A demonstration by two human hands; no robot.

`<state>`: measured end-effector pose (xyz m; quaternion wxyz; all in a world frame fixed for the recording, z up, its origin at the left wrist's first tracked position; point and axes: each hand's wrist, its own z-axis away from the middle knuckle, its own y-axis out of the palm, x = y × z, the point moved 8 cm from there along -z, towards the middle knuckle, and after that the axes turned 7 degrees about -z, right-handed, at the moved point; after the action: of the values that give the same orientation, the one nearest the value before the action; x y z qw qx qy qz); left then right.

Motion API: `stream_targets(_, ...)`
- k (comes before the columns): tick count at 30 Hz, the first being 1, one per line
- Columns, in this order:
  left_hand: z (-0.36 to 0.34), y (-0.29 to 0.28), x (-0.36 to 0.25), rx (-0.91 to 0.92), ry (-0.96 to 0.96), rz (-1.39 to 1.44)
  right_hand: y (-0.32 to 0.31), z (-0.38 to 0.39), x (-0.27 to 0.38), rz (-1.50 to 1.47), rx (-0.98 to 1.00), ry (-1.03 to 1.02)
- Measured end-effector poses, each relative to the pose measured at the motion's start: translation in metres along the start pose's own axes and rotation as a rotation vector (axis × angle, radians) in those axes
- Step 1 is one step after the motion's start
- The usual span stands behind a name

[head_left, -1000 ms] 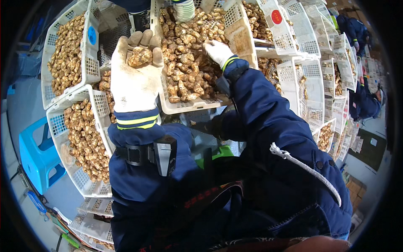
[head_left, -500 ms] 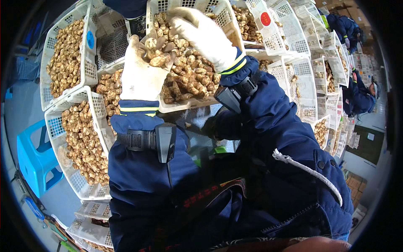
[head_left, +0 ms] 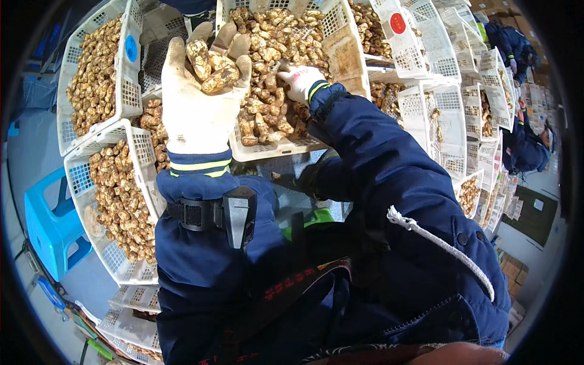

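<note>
My left hand, in a white glove, is turned palm up with its fingers curving up around several stubby tan-and-brown pieces that look like mushrooms or roots. It hovers over the near left corner of a white perforated plastic crate. A pile of the same pieces fills that crate. Inside it, the gloved right hand reaches down into the right part of the pile with fingers curled. Whatever those fingers pinch is hidden among the pieces.
More crates of pieces stand left, one with a blue round label, and right, one with a red label. A blue plastic stool stands at the left. Two co-workers are among stacked crates at the far right.
My right hand has come down from above the crate into the pile. My left hand has shifted slightly left and opened wider; the pieces on its palm now look lighter.
</note>
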<state>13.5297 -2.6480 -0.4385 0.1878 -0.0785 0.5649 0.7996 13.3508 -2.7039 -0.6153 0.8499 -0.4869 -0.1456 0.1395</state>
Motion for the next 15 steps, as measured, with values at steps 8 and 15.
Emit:
stream_targets(8, 0.004, -0.003, -0.007, -0.007, 0.052, -0.08, -0.033, 0.024, -0.034, -0.841, -0.283, 0.147)
stream_targets(15, 0.019, 0.021, -0.008, -0.103, 0.055, -0.1, -0.089, 0.085, 0.032, -2.344, -0.052, -0.315)
